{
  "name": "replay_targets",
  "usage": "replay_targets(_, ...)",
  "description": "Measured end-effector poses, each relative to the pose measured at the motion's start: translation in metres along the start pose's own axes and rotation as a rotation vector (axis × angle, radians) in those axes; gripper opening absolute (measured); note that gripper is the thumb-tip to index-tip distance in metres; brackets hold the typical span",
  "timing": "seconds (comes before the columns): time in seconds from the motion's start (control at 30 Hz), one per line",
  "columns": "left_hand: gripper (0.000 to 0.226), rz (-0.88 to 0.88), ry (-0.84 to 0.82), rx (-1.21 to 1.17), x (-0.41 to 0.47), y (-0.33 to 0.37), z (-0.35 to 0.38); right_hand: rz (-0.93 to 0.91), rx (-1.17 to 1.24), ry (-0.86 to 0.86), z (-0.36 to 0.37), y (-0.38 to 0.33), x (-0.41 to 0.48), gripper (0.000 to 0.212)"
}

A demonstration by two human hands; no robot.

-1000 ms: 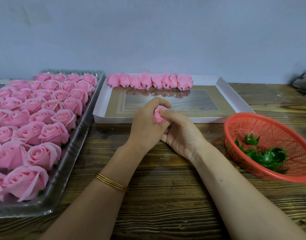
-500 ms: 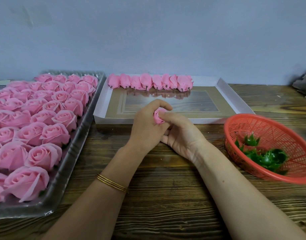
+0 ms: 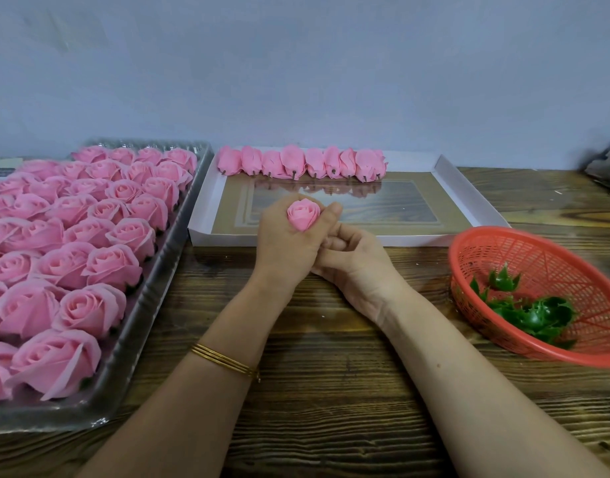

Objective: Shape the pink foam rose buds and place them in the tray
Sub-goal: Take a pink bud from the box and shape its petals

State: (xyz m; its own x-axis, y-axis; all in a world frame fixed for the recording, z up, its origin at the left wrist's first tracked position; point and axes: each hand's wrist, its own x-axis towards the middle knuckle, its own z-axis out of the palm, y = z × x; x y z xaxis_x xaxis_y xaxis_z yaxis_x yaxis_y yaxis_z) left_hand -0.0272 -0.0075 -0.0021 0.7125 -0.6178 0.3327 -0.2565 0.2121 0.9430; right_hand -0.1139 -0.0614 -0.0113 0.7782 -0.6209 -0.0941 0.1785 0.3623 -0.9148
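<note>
— from the head camera, what's the grip?
— the left hand (image 3: 284,246) has its fingers curled round the rose bud (image 3: 303,215), petals up. the right hand (image 3: 351,262) is curled too, with one fingertip (image 3: 333,210) against the bud's right side.
— where is the bud?
— held off the wooden table (image 3: 331,408), seen against the near part of the white tray (image 3: 417,240). a row of buds (image 3: 300,164) lies along that tray's far wall.
— anything else?
— open roses (image 3: 89,236) fill a clear tray (image 3: 158,291) on the left. a red basket (image 3: 555,263) with green leaves (image 3: 534,313) sits on the right. gold bangles (image 3: 224,360) circle the left wrist.
</note>
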Motion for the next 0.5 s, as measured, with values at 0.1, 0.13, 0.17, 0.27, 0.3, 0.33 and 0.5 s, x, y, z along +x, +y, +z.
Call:
replay_targets(0.1,0.031,-0.011,-0.007,-0.025,-0.0004,-0.0004,0.0013,0.000,0.014,0.030,0.0013,0.0008,-0.0004,0.045)
replay_targets(0.13,0.031,-0.013,-0.006,-0.035,-0.0006,-0.0002,0.0017,-0.004,0.008,0.031,0.0019,0.0003,-0.0004,0.043)
replay_targets(0.17,0.032,-0.012,-0.002,-0.042,-0.0006,0.0002,0.0019,-0.009,-0.001,0.033,0.0025,0.0002,-0.0006,0.042)
replay_targets(0.27,0.035,-0.004,0.005,-0.056,-0.0005,0.0017,0.0018,-0.042,-0.027,0.074,0.0040,0.0019,0.0001,0.036)
replay_targets(0.3,0.036,-0.008,0.003,-0.072,-0.0009,0.0024,0.0019,-0.057,-0.029,0.087,0.0041,0.0027,0.0004,0.032)
replay_targets(0.33,0.036,-0.014,0.003,-0.094,-0.0013,0.0028,0.0019,-0.070,-0.034,0.093,0.0040,0.0036,0.0007,0.030)
replay_targets(0.5,0.032,-0.029,-0.009,-0.152,-0.0022,0.0042,0.0025,-0.113,-0.084,0.064,0.0045,0.0069,0.0000,0.030)
